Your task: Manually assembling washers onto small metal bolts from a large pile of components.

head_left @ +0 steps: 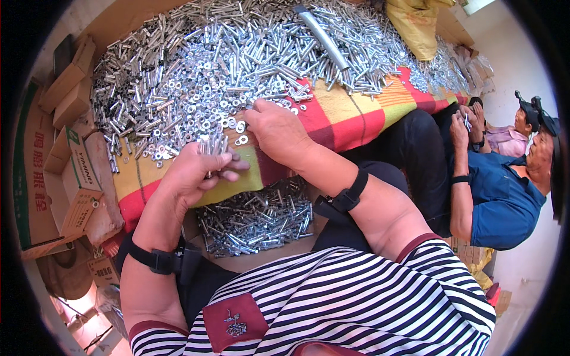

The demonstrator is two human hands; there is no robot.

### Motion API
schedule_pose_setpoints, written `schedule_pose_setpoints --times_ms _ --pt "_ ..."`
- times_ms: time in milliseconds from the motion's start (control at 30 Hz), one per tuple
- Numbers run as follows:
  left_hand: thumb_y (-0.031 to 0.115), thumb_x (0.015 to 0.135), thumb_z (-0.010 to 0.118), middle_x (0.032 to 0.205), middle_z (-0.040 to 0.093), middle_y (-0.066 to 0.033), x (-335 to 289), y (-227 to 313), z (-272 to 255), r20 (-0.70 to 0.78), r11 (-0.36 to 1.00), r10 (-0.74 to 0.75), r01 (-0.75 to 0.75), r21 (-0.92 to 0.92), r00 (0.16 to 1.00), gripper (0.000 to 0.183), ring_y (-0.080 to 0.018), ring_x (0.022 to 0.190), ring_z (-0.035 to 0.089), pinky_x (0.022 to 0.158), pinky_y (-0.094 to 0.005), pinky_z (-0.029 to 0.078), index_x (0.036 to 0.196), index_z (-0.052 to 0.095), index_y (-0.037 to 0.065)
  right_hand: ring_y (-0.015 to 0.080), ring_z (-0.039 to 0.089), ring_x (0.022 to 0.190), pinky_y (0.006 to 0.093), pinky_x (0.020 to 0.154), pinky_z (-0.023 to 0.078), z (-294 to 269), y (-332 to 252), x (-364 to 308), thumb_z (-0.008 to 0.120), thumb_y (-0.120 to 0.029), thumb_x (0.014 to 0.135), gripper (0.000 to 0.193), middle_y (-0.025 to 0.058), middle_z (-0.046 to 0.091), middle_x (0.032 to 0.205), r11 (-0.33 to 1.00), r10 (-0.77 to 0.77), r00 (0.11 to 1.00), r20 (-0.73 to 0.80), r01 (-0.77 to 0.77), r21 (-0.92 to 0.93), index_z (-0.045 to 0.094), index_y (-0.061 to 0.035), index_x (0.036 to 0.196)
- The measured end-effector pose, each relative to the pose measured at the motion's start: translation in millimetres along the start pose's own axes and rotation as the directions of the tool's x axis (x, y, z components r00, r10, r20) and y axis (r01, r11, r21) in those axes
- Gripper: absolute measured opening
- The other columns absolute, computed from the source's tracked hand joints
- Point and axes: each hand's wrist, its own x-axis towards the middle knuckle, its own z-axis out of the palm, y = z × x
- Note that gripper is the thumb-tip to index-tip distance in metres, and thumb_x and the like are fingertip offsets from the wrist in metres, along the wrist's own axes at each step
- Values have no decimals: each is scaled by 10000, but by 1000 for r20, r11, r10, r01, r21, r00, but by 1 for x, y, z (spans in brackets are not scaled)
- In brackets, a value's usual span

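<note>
My left hand [193,169] is closed around a small bunch of shiny metal bolts [212,144], their ends standing up above the fingers. To its right, my right hand [278,129] reaches down at the near edge of a heap of loose washers [205,113]. Its fingers are bent together, and what they may hold is hidden beneath them. A few washers lie just left of those fingertips. Behind the washers spreads a big pile of metal bolts [255,44]. Below my hands, between my legs, a cardboard box holds more bolts [255,219].
A checked blanket [350,127] covers the work surface under the pile. One long metal tube [323,38] lies across the bolts, near a yellow sack [418,26]. Cardboard boxes [74,160] stand at left. On the right sits a co-worker in a blue shirt [504,202], another person beyond.
</note>
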Motion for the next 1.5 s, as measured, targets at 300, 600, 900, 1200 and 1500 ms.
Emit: schedule_pose_setpoints --times_ms 300,600,900,1200,1500 --pt "85 890 547 777 674 -134 11 -5 -9 -197 992 68 -46 113 978 126 -104 499 556 376 -199 335 985 544 3 362 615 786 445 666 494 -3 -3 8 628 -114 792 156 164 581 847 996 73 993 90 -67 -66 532 -19 871" --pt "45 875 590 687 647 -60 13 -3 -3 -326 925 322 -222 309 889 45 -69 441 471 405 -216 346 904 585 11 379 611 804 457 693 488 14 -13 13 591 -78 793 130 194 584 862 995 67 992 107 -75 65 527 -9 883" --pt "62 846 643 708 662 -65 25 -11 -8 -322 901 384 -277 333 865 107 -51 432 458 375 -199 304 928 591 15 372 613 817 451 689 489 8 -13 10 608 -96 791 143 171 583 884 995 98 988 117 -100 10 516 -27 877" --pt "12 827 648 691 663 -67 26 -10 1 -271 904 364 -268 332 891 94 -55 446 480 400 -211 343 911 610 -6 140 560 532 288 488 438 0 3 3 667 -52 813 98 58 598 654 654 238 967 87 -226 722 583 -7 836" --pt "1 820 639 701 668 -50 30 -12 0 -108 857 443 -385 342 890 155 -38 468 492 411 -197 356 973 621 -8 46 491 485 162 414 327 -11 -2 2 663 -79 856 94 18 573 633 15 269 828 491 -514 858 592 -17 845"
